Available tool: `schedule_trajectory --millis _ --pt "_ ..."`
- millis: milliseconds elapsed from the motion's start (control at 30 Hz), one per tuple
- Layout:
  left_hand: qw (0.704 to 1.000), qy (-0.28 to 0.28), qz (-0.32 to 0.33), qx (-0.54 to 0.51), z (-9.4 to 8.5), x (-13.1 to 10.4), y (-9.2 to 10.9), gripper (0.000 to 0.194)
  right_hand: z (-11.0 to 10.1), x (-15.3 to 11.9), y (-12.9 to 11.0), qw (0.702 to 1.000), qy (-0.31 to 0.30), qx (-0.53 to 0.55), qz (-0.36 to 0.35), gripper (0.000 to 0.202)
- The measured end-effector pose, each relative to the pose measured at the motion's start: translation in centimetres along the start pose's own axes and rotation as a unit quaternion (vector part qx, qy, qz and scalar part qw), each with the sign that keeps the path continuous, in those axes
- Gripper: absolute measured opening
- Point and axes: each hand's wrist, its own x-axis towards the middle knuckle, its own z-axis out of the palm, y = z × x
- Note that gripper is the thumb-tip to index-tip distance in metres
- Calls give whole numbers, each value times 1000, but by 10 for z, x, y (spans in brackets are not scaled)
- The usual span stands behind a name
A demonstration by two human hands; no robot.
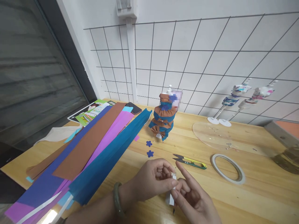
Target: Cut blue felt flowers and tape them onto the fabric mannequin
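Note:
Over the front of the table, my left hand and my right hand meet on a small folded white strip. Left thumb and fingers pinch its upper end. The right thumb and bent fingers grip its side, while the right index finger points up and away. A thin dark tip pokes out below the strip; its kind is unclear. Just beyond my hands lie yellow-green thread snips and two blue flower cutouts, the nearer flower and the farther flower. Behind them stands a mini dress form wrapped in brown and teal, with bows.
Long coloured sheets cover the left side, near a dark phone and printed papers. A tape roll lies right. Two small dress forms on white stands, a clear disc and a glass container are farther right.

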Motion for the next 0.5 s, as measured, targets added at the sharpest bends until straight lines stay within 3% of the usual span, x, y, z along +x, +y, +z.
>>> schedule_trajectory --millis 200,500 --pt "996 5 60 71 0 -1 4 13 2 -1 -6 1000 2 16 24 61" --pt "976 36 123 174 0 0 -1 22 -1 0 -12 1000 -1 21 23 54"
